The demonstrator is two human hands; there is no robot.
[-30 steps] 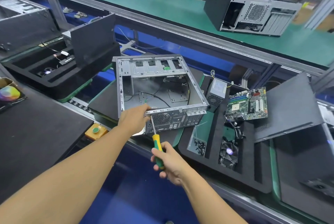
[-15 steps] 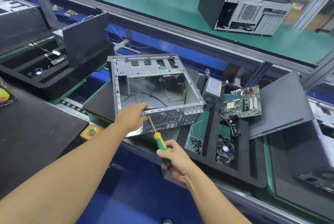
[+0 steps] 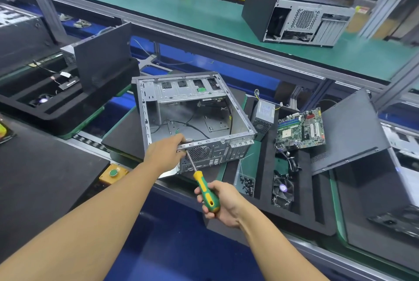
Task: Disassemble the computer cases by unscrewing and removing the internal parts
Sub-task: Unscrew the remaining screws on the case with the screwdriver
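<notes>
Meanwhile the left hand (image 3: pixel 166 152) grips the open grey metal computer case (image 3: pixel 192 122) rim, while beside it the right hand (image 3: pixel 223 201) holds a green-and-yellow-handled screwdriver (image 3: pixel 204 186).

You can reach into the open case (image 3: pixel 238 119) from above, where only a few loose cables (image 3: pixel 192 125) cross its floor and the drive cage (image 3: pixel 188 90) fills its far end. At the case's near wall your left hand (image 3: pixel 166 154) grips the rim and the screwdriver (image 3: pixel 205 190) in your right hand (image 3: pixel 223 201) slants up to it, blocking that side. Right of the case 1 power supply (image 3: pixel 263 115) stands just beside it; far left of the case 1 upright black panel (image 3: pixel 104 56) rises.
</notes>
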